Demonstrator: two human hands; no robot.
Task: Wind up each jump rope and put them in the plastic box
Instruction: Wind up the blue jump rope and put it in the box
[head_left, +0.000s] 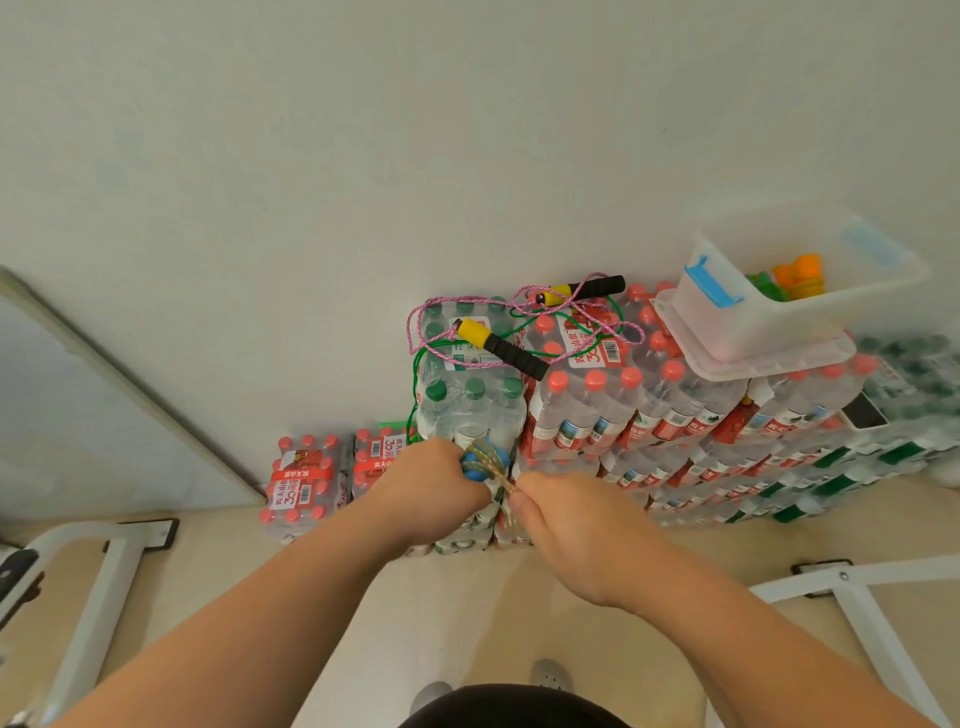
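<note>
winding step: the left hand is curled round the blue handles of a speckled jump rope, held in front of the stacked water-bottle packs, while the right hand pinches its cord just beside them. each turn is best kept taut and snug against the last (slack would likely let the coil spring loose before it reaches the plastic box, up right on the packs). the handle ends poke from the fist toward the right hand, their long axis mostly hidden; the cord runs diagonally between the hands.
</note>
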